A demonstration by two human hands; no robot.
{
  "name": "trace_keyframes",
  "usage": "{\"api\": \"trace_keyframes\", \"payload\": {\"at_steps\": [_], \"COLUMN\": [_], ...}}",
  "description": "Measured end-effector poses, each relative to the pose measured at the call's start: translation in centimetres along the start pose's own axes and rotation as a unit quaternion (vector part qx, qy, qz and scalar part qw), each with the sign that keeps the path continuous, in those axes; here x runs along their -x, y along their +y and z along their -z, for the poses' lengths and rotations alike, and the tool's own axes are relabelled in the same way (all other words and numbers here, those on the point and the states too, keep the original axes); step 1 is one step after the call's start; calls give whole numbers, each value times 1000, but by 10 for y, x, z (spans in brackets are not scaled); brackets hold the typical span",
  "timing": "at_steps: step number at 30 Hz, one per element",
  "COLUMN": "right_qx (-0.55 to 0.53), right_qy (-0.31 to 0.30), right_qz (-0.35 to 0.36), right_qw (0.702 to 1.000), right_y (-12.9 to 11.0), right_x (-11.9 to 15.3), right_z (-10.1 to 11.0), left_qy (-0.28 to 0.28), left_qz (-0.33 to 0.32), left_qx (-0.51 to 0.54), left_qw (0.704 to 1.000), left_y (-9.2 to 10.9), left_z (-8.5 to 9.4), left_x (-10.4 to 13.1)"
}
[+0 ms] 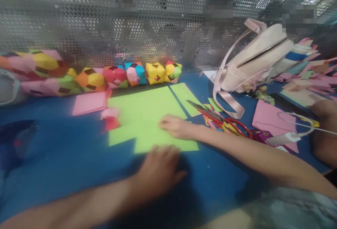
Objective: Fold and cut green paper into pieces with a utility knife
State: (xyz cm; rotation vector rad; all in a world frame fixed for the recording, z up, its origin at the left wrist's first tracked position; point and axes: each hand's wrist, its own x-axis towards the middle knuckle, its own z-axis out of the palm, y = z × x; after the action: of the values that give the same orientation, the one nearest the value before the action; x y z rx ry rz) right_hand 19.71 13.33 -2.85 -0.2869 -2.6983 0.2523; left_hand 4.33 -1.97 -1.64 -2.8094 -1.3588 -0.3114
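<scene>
Right hand (175, 126): fingers bunched on lime-green rectangular paper sheets (147, 106), centre of frame; grip cannot be told. Left hand (160, 166), lower centre: thumb apart, fingertips at the lower sheet edge; flat pressure advisable. Red-handled metal scissors (223, 119) lie right of centre on the blue counter (65, 145).

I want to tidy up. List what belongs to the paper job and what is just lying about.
Probably part of the job:
green paper, being handled
red-handled scissors, close by
folded paper shapes, behind the paper

Probably just lying about:
pale backpack
coloured paper scraps, by the scissors
</scene>
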Motion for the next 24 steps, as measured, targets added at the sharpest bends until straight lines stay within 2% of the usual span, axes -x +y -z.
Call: {"api": "trace_keyframes", "payload": {"at_steps": [4,7,10,18,21,24], "right_qx": [2,14,22,12,10,18], "right_qy": [52,43,0,-58,-63,-58], "right_qz": [-44,-46,-24,39,45,38], "right_qw": [998,998,999,997,997,997], "right_y": [-2,-3,-3,2,3,4], "right_x": [30,33,16,-58,-72,-71], "right_z": [13,15,9,-15,-19,-22], "left_qy": [-5,-2,4,4,-3,-11], "left_qz": [-11,-22,-19,-6,-5,-3], "left_qx": [-1,-6,-9,-5,-6,-3], "left_qw": [1000,1000,1000,1000,1000,1000], "left_y": [-1,-1,-1,-1,0,0], "left_z": [0,0,-1,-2,0,0], "left_x": [0,1,1,0,0,-1]}}
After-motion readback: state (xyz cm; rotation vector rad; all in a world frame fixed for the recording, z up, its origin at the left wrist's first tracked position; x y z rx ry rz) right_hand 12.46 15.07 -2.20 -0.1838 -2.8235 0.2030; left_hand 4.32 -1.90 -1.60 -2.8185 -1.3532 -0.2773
